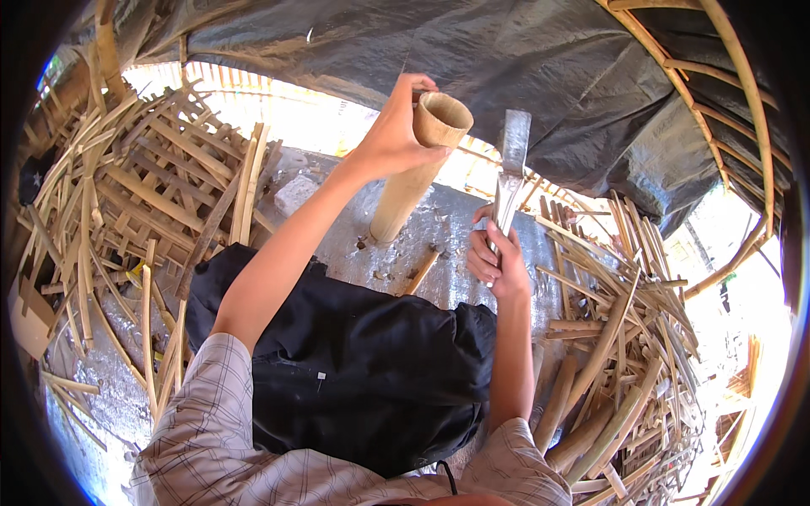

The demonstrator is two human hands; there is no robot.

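A thick, hollow bamboo tube (405,185) stands tilted, its lower end on the grey floor and its open end facing up. My left hand (401,139) grips it near the top, thumb on the near side and fingers round the far side and rim. To the right of the tube, apart from it, my right hand (496,253) is closed round a metal chopping knife (513,156). Its broad, square-ended blade points upward; part of its handle is hidden by my fingers. A short bamboo strip (423,271) lies on the floor between my arms.
Split bamboo pieces (169,169) are heaped at the left, with another pile (624,337) close to my right arm. Black cloth (371,363) covers my lap. A pale block (295,194) sits beyond my left forearm. Dark sheeting (354,42) hangs ahead.
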